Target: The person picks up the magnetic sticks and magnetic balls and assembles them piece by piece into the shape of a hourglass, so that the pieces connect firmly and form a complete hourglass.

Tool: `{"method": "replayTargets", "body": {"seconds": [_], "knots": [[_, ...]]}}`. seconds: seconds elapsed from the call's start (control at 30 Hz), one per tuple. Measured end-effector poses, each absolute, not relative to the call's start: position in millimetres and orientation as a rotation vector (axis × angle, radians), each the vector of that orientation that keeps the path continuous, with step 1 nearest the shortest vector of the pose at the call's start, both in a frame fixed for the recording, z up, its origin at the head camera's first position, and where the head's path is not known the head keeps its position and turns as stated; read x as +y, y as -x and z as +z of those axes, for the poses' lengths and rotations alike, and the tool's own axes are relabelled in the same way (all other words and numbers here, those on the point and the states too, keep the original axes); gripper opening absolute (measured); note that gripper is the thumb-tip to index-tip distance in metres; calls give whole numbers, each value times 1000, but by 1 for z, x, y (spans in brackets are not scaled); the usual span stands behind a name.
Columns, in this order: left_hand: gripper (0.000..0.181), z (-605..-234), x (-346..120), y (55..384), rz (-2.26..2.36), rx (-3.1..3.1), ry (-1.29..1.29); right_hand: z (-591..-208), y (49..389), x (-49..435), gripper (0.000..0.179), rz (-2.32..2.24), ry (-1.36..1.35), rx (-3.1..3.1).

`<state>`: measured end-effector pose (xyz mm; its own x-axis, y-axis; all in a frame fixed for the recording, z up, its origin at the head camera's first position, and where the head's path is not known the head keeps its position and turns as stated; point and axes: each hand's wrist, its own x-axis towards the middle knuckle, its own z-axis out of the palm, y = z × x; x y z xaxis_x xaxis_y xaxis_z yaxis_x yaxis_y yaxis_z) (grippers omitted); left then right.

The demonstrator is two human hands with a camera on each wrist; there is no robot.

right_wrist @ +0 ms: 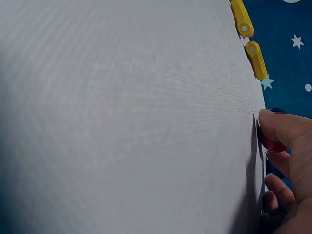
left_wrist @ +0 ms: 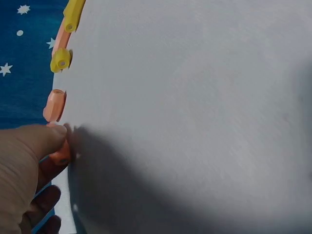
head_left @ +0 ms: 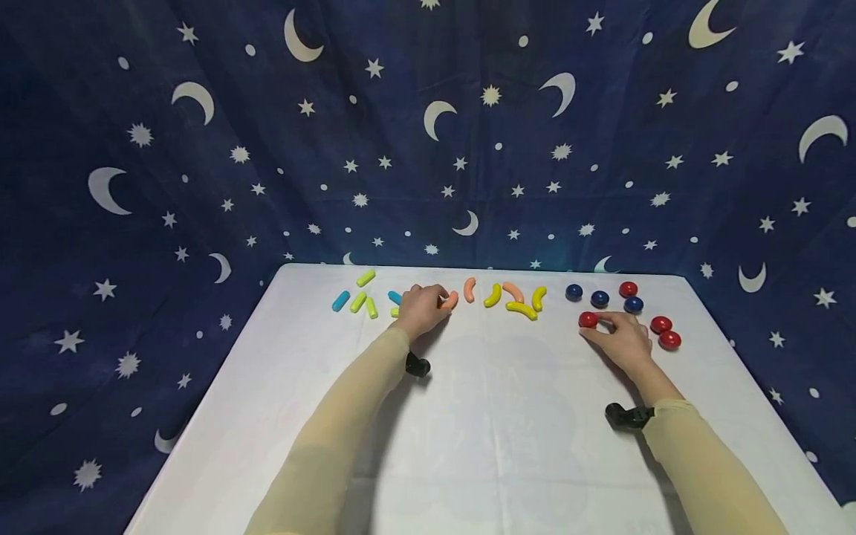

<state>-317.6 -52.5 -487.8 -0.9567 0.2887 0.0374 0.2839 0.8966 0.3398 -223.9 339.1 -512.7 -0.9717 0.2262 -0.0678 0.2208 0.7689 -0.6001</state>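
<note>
Orange and curved, one sausage-shaped piece (head_left: 452, 299) sits pinched in the left hand (head_left: 421, 308) near mid-frame; right of centre, the right hand (head_left: 623, 342) pinches a glossy red ellipsoid (head_left: 588, 319). Both look light and stiff to me, the ellipsoid likelier to slip, best held across its widest sides.

Navy fabric backdrop (head_left: 401, 115), printed with pale crescent moons (head_left: 101, 190), stars (head_left: 374, 68), sunbursts (head_left: 140, 134) and dots (head_left: 250, 50), rising behind and beside a white tabletop (head_left: 508, 446), soft-edged shadows (left_wrist: 122, 185) across its surface
</note>
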Motion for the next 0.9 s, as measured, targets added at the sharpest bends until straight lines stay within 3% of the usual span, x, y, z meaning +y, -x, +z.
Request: {"method": "replayTargets", "body": {"seconds": [0.37, 0.9], "knots": [[32, -479, -58, 315, 544, 2985, -581, -512, 226, 345, 79, 978, 410, -2949], [37, -482, -57, 316, 542, 3021, -437, -516, 226, 340, 79, 1031, 418, -2923]]}}
